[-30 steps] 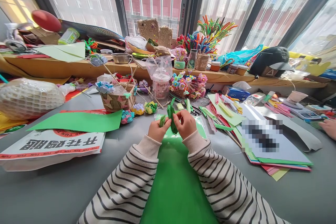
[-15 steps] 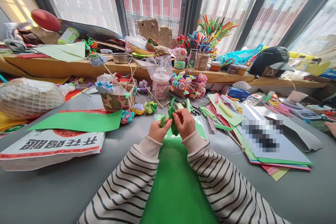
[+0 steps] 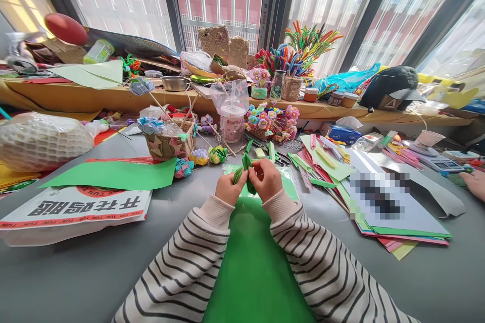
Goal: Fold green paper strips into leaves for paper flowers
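Fingers pinched together, my left hand (image 3: 227, 189) and my right hand (image 3: 268, 180) meet over a green sheet (image 3: 257, 267). Between their fingertips stands a folded green paper piece (image 3: 246, 162), its lower part mostly hidden by the fingers. A pleated bit of green paper (image 3: 237, 175) also pokes up out of my left hand. Under and behind the hands lies a shiny clear packet (image 3: 289, 181) with green in it. Just beyond are black-handled scissors (image 3: 283, 160) and a pale yellow-green block (image 3: 260, 153).
Left: a green paper sheet (image 3: 121, 174) on a printed bag (image 3: 94, 207), and a basket (image 3: 166, 145) of paper flowers. Behind: a lidded drink cup (image 3: 232, 126). Right: stacked coloured papers (image 3: 409, 222), a scale (image 3: 441, 163), and another person's hand (image 3: 475, 181) at the edge.
My fingers have shifted slightly around the folded green paper, which now shows less below the fingertips. The other person's hand reaches further in at the right edge.
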